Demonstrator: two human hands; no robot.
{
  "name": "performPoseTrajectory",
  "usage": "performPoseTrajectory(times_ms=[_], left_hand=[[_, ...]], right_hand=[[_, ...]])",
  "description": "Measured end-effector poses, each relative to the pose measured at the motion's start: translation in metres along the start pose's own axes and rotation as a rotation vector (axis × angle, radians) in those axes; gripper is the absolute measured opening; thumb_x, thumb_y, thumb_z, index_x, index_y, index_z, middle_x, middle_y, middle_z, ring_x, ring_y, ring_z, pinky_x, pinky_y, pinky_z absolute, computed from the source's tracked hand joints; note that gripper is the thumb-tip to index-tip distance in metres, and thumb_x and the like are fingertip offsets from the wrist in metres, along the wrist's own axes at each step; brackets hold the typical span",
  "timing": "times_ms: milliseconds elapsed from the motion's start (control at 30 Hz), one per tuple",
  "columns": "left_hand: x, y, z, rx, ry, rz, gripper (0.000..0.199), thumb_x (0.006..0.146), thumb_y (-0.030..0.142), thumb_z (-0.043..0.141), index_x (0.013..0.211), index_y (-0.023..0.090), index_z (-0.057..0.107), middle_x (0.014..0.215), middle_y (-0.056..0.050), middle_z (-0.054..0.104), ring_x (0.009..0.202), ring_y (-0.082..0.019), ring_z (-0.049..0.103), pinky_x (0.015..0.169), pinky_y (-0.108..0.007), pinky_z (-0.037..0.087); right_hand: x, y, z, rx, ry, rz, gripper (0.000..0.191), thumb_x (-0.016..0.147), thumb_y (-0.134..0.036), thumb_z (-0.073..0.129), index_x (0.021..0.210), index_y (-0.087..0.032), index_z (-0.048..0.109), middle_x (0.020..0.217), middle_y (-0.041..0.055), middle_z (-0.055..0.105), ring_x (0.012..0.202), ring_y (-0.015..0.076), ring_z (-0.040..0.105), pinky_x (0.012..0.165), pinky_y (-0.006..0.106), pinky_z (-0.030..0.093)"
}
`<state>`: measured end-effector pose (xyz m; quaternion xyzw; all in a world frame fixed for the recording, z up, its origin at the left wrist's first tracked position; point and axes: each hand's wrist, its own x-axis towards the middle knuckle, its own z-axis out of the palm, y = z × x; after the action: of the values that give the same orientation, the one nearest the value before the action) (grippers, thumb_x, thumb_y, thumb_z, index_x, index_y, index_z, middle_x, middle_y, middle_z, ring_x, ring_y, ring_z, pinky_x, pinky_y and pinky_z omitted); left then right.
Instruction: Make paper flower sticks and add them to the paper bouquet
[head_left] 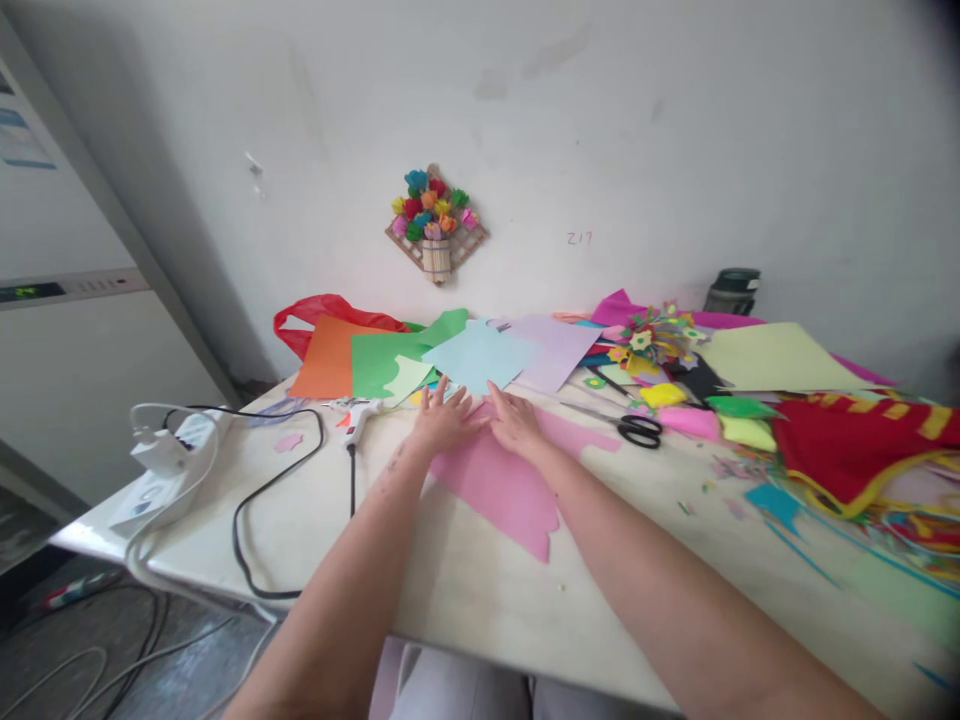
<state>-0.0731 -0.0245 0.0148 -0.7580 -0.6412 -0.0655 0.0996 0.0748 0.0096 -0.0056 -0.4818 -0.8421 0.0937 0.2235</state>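
Both my hands reach to the middle of the table, over a pink sheet of paper [495, 485] with cut-out edges. My left hand [444, 415] rests at the sheet's far left part, fingers spread. My right hand [514, 420] lies beside it on the far part of the sheet, its index finger stretched out. Just beyond the fingertips is a light blue sheet [476, 355]. Black-handled scissors [637, 430] lie to the right of my right hand, and a white glue gun [360, 420] lies left of my left hand.
Orange paper [322, 360], green paper [386, 362] and lilac paper [559, 350] lie along the back. Paper flowers [652, 335], coloured packets [686, 421] and red cloth [847, 450] are on the right. A power strip [169, 470] and black cable [236, 530] occupy the left.
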Motion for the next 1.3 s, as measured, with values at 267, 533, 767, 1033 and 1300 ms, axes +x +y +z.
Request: performPoseTrajectory(times_ms=[267,533,767,1033,1300], left_hand=[[-0.006,0.001,0.013,0.004,-0.031,0.006,0.064,0.080,0.060,0.012,0.130,0.027,0.036,0.140,0.000,0.028,0.131,-0.026,0.001,0.102,-0.050,-0.001],[-0.007,0.003,0.010,0.061,0.015,0.026,0.057,0.080,0.059,0.018,0.127,0.033,0.039,0.137,0.003,0.032,0.131,-0.026,0.006,0.102,-0.049,-0.002],[-0.011,0.001,0.014,0.063,0.076,0.061,0.055,0.083,0.054,0.014,0.129,0.032,0.035,0.137,0.003,0.033,0.131,-0.023,0.008,0.103,-0.047,-0.001],[-0.009,0.001,0.016,0.075,0.053,0.042,0.058,0.083,0.055,0.011,0.126,0.031,0.041,0.137,0.003,0.032,0.131,-0.025,0.005,0.103,-0.047,-0.002],[-0.009,0.001,0.018,0.054,0.085,0.069,0.058,0.082,0.056,0.015,0.130,0.030,0.035,0.137,0.000,0.033,0.131,-0.024,0.007,0.103,-0.046,-0.002]], right_hand=[[0.004,-0.002,0.004,-0.172,-0.102,-0.057,0.064,0.079,-0.020,0.035,0.138,-0.021,0.009,0.134,0.0059,0.036,0.129,0.0171,0.017,0.100,0.039,0.012],[-0.002,-0.007,-0.002,-0.256,-0.083,-0.165,0.060,0.080,-0.020,0.035,0.137,-0.021,0.016,0.123,0.0080,0.049,0.127,0.0177,0.022,0.101,0.041,0.003],[0.008,-0.002,-0.003,-0.065,-0.058,-0.137,0.057,0.078,-0.020,0.039,0.133,-0.019,0.029,0.120,0.0083,0.053,0.121,0.0194,0.033,0.102,0.041,0.009],[0.016,0.015,0.000,0.224,0.053,-0.015,0.064,0.073,-0.009,0.034,0.135,-0.017,0.023,0.124,0.0003,0.050,0.118,0.0112,0.037,0.097,0.026,0.026],[0.014,0.004,0.003,-0.085,-0.064,-0.044,0.058,0.080,-0.016,0.035,0.136,-0.019,0.020,0.126,0.0038,0.047,0.123,0.0163,0.028,0.095,0.031,0.025]])
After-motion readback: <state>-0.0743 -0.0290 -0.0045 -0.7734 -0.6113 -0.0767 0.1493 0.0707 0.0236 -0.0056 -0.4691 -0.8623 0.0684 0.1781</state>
